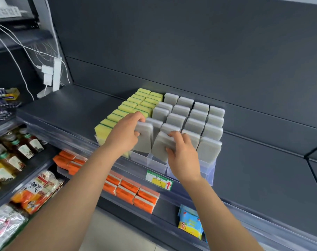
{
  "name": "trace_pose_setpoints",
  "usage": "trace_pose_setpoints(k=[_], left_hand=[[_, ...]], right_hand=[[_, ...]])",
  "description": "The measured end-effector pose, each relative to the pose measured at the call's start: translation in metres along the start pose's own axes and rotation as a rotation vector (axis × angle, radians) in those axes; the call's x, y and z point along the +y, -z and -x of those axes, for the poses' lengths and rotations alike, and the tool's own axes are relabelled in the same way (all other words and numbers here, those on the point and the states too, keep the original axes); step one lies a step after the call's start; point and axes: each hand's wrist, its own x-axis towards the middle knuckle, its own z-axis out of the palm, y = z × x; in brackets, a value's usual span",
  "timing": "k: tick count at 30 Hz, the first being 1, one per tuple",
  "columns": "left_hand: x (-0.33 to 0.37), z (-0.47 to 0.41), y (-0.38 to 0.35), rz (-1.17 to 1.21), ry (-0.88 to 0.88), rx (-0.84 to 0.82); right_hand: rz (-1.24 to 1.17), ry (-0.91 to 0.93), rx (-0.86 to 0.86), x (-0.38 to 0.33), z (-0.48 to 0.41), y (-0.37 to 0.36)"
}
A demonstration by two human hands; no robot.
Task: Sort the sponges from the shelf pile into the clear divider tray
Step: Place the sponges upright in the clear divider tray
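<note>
Far left, lower shelves: amber glass bottles with white labels [14,153]. Above them a white power strip with plugged chargers [56,73] hangs beside the dark grey metal shelf [72,104]. One level below that shelf: orange wrapped packs [134,192] in rows.

The clear plastic divider tray [155,163] sits on the shelf with its front wall at the shelf lip. Its two left lanes hold yellow-and-green rectangular sponges [128,107], upright and packed front to back.

Your left hand [126,132]: grip closed, fingers curled round the top edge of a grey rounded-rectangle sponge [145,138] standing upright at the front of the first grey lane.

Your right hand [183,156]: grip closed too, fingers on the top edge and thumb on the near face of a second grey sponge [160,145], tilted toward you at the front of the next lane.

Behind and to the right, more upright grey sponges [197,115] fill the four grey lanes. A green-and-yellow price label with a red arrow [159,179] sits under the tray. Blue printed packets [190,223] lie lower right.
</note>
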Motion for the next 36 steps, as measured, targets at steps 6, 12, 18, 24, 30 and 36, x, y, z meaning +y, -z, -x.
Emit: trace_pose_setpoints(k=[6,12,18,24,30,36], left_hand=[[-0.004,-0.001,-0.007,-0.062,-0.039,-0.030],[-0.012,0.001,-0.020,-0.197,-0.113,-0.063],[-0.013,-0.005,-0.023,-0.277,-0.181,-0.087],[-0.013,-0.004,-0.025,-0.282,-0.190,-0.077],[-0.014,0.001,-0.024,-0.285,-0.162,-0.085],[0.004,0.006,-0.021,-0.354,-0.198,-0.036]], right_hand=[[0.073,-0.040,-0.069,-0.001,0.001,-0.013],[0.147,0.046,0.047,0.003,-0.002,-0.019],[0.221,0.078,0.041,0.007,-0.007,-0.023],[0.239,0.106,0.036,0.006,-0.003,-0.026],[0.306,0.097,0.062,0.006,0.000,-0.026],[0.328,0.108,0.093,0.011,0.009,-0.012]])
